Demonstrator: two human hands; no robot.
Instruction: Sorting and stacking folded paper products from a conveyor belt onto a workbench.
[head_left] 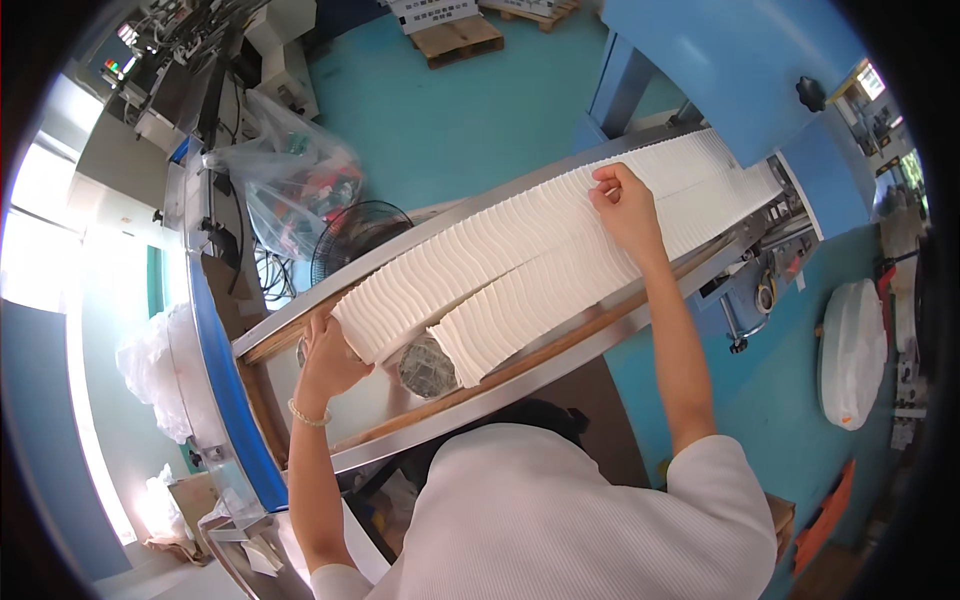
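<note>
Two long rows of thin white pieces, which look like folded paper, stand on edge side by side in a trough-like table. My left hand spans the left end of the far row, its fingers at the far edge and its thumb at the near edge. Over the rows toward the right, my right hand is curled, with nothing visible between its fingers. Whether it touches the pieces is unclear. A round, grey wrapped object sits against the left end of the near row. Another grey object is mostly hidden behind my left hand.
The rows run up to a blue machine at the far right. Beyond the table's far side stand a black fan and a clear plastic bag. A blue-edged frame borders the left end. Pallets lie on the green floor.
</note>
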